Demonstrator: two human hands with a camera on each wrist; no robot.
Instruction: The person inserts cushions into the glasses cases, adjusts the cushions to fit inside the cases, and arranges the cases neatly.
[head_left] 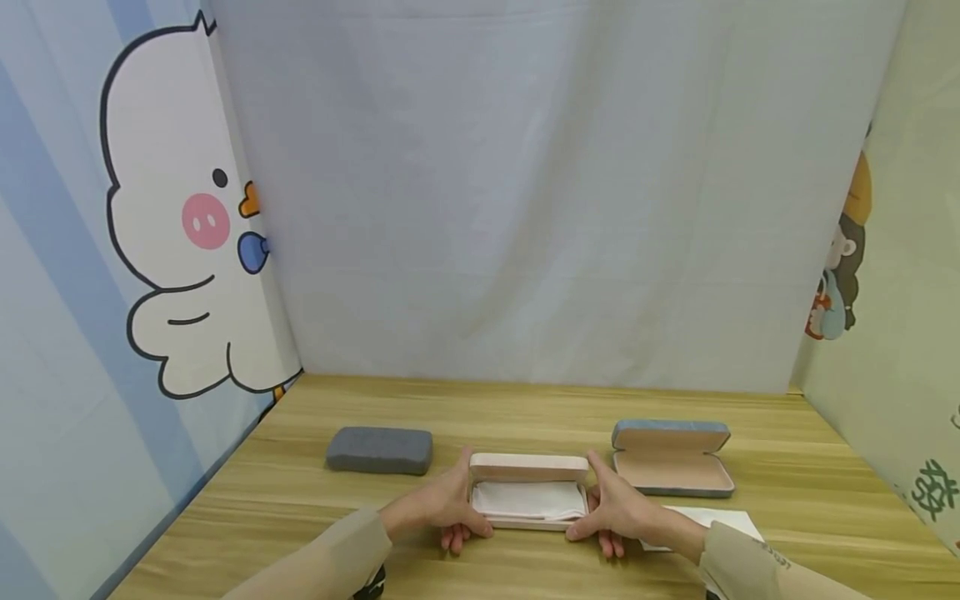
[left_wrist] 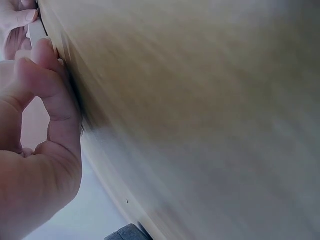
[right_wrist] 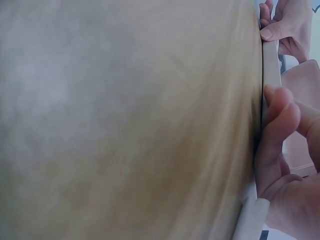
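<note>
In the head view a white glasses case stands on the table with its lid raised, and a folded white cloth lies inside. My left hand grips its left end, thumb at the front corner and index finger up beside the lid. At the opposite end my right hand holds the case the same way. The left wrist view shows the left hand with curled fingers low against the tabletop. From the right wrist, the front wall of the case runs between both thumbs.
A closed grey glasses case lies to the left. Behind and right is a blue-grey glasses case, open, with a peach lining. A flat white sheet lies partly under the right forearm. Curtains enclose the wooden table at the back and sides.
</note>
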